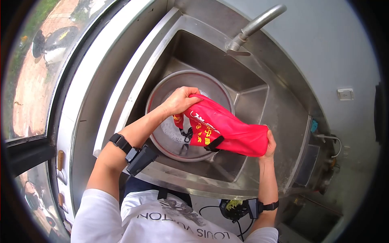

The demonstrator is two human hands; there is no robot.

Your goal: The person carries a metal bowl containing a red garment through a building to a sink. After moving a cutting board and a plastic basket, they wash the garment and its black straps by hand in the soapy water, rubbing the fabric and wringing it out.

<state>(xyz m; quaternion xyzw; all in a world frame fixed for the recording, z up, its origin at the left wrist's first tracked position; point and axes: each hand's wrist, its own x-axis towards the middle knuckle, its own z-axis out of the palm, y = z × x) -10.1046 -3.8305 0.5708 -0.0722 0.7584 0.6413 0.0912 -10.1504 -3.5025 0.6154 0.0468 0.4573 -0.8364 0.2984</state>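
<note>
Stretching between both hands [181, 101], red cloth [233, 131] hangs partly over the basin [216, 90].

Red cloth [237, 133] lettered in yellow and white, grey basin [216, 87], dark-lettered white shirt [142, 222]

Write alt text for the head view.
The left hand and right hand hold a red cloth with white and yellow lettering, partly over a round basin of suds. The basin sits in a metal sink near a faucet.

"LOUIS VUITTON" on white shirt [139, 233]; yellow, white characters [207, 137] on red cloth [243, 139].
</note>
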